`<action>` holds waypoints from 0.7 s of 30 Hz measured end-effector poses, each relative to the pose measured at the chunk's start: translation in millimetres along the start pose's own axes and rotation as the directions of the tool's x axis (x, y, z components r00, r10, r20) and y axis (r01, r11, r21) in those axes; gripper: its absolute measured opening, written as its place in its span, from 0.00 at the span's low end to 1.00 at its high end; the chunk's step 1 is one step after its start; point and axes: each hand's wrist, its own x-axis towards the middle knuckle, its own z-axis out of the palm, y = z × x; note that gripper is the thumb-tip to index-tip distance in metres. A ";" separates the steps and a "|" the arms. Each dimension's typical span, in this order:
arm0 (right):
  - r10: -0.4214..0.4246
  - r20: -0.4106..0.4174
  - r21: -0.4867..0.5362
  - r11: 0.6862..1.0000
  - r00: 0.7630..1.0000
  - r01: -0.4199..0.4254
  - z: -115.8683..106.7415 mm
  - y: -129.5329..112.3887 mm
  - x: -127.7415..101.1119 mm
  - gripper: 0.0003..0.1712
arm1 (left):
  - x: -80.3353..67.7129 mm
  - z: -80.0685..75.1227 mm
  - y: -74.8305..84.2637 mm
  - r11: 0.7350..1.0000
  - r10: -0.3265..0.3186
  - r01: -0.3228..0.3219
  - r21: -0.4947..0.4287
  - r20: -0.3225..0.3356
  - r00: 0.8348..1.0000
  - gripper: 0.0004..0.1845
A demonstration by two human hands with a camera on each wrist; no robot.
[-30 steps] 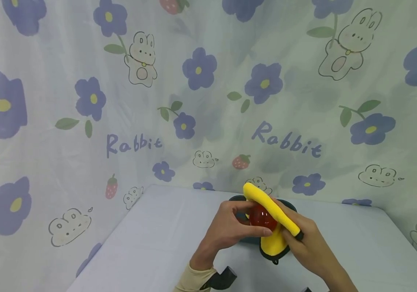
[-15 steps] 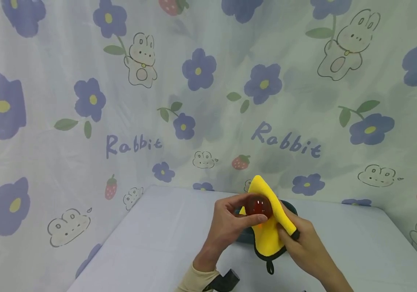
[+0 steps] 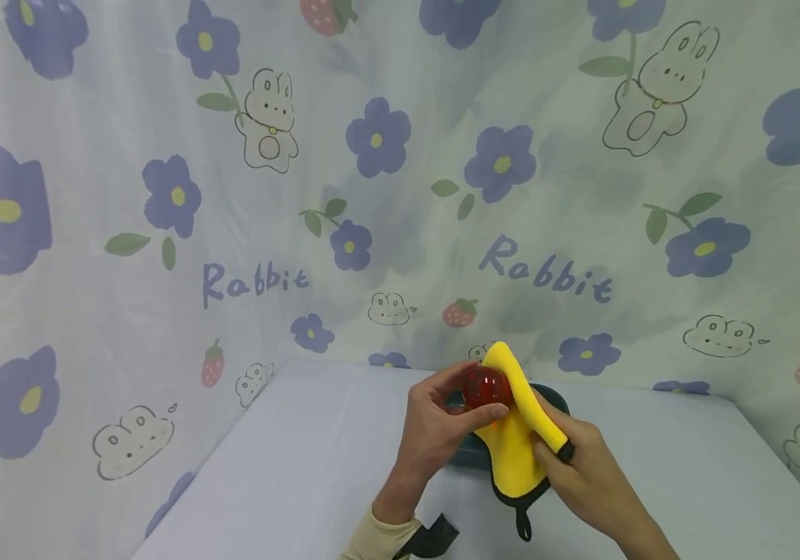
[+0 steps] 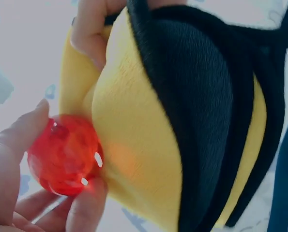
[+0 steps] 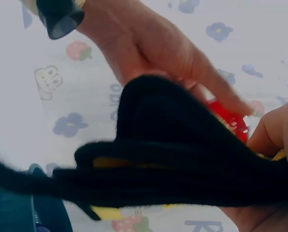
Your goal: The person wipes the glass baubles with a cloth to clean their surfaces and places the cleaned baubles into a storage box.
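Observation:
My left hand (image 3: 435, 420) holds a clear red ball (image 3: 485, 387) between thumb and fingers, above the table. A yellow towel (image 3: 514, 459) with a dark border and hanging loop is gripped in my right hand (image 3: 578, 467). Its upper part is folded over and lies against the ball's right side. In the left wrist view, the red ball (image 4: 66, 154) meets the yellow face of the towel (image 4: 134, 111), whose other side is dark. The dark side of the towel (image 5: 182, 140) hides much of the ball in the right wrist view.
Behind both hands, a dark teal basin (image 3: 468, 457) stands on the white table (image 3: 302, 467), partly hidden by the towel. A curtain (image 3: 400, 194) printed with flowers and rabbits surrounds the table. A black device (image 3: 435, 537) is strapped to the left wrist.
My left hand has moved the ball up and to the left. The towel has shifted with it and opened out, so more yellow and the hanging loop show below. My right hand keeps its grip.

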 end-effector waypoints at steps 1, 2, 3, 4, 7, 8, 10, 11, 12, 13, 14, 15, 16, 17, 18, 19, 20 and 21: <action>0.003 -0.001 -0.005 1.000 1.000 -0.003 0.0 -0.3 -0.1 0.34 | 0.6 -0.7 -1.1 1.000 -0.005 0.005 0.015 -0.004 1.000 0.28; 0.006 0.000 -0.010 1.000 1.000 -0.006 0.0 -0.7 -0.2 0.35 | 1.2 -1.3 -2.1 1.000 -0.012 0.012 0.028 -0.006 1.000 0.28; 0.008 0.004 -0.015 1.000 1.000 -0.008 0.1 -1.0 -0.4 0.35 | 1.6 -2.1 -3.2 0.999 -0.019 0.020 0.045 -0.009 1.000 0.27; 0.007 0.006 -0.019 1.000 1.000 -0.007 0.1 -1.3 -0.6 0.36 | 1.9 -2.8 -4.4 0.998 -0.028 0.029 0.064 -0.012 1.000 0.27; -0.001 0.008 -0.041 0.999 1.000 0.001 0.6 -2.7 -1.0 0.37 | 2.4 -4.7 -7.4 0.992 -0.057 0.058 0.113 -0.008 0.998 0.25; -0.005 0.008 -0.048 0.999 1.000 0.005 0.9 -3.4 -0.9 0.37 | 2.7 -5.4 -8.1 0.990 -0.066 0.066 0.126 -0.002 0.998 0.24; -0.022 0.002 -0.070 0.997 1.000 0.022 1.0 -4.6 -0.6 0.39 | 2.9 -6.0 -9.5 0.986 -0.085 0.082 0.148 0.008 0.996 0.24; -0.033 -0.001 -0.083 0.996 0.999 0.033 1.0 -5.2 -0.5 0.40 | 2.9 -6.0 -9.9 0.984 -0.093 0.090 0.154 0.016 0.996 0.24; -0.047 -0.004 -0.096 0.994 0.999 0.047 0.9 -5.8 -0.3 0.42 | 3.0 -5.9 -10.3 0.983 -0.101 0.096 0.159 0.022 0.995 0.24; -0.062 -0.007 -0.110 0.992 0.998 0.061 0.8 -6.3 -0.1 0.43 | 3.0 -5.8 -10.5 0.982 -0.108 0.101 0.160 0.031 0.994 0.24; -0.078 -0.008 -0.121 0.990 0.997 0.077 0.7 -6.7 0.1 0.45 | 3.1 -5.7 -10.5 0.982 -0.116 0.108 0.153 0.043 0.992 0.25; -0.096 -0.011 -0.134 0.987 0.995 0.094 0.5 -6.9 0.4 0.47 | 3.1 -5.6 -10.2 0.983 -0.122 0.113 0.148 0.054 0.991 0.25; -0.111 -0.013 -0.145 0.984 0.994 0.108 0.4 -7.1 0.5 0.49 | 3.3 -5.4 -10.0 0.983 -0.126 0.116 0.145 0.067 0.990 0.25; -0.124 -0.014 -0.151 0.981 0.992 0.120 0.3 -7.0 0.6 0.50 | 3.4 -5.4 -9.8 0.983 -0.130 0.118 0.139 0.083 0.988 0.24; -0.136 -0.013 -0.158 0.979 0.991 0.133 0.1 -6.7 0.6 0.52 | 3.5 -5.5 -9.5 0.983 -0.132 0.118 0.138 0.096 0.987 0.24; -0.151 -0.012 -0.159 0.976 0.988 0.147 0.0 -6.0 0.6 0.52 | 3.7 -5.7 -9.2 0.984 -0.133 0.117 0.137 0.111 0.985 0.23; -0.164 -0.009 -0.156 0.975 0.986 0.161 -0.2 -5.2 0.6 0.53 | 3.7 -6.1 -8.8 0.983 -0.132 0.115 0.142 0.125 0.983 0.21; -0.178 -0.006 -0.156 0.972 0.984 0.175 -0.5 -4.1 0.6 0.53 | 3.9 -6.4 -8.5 0.982 -0.128 0.106 0.155 0.138 0.982 0.20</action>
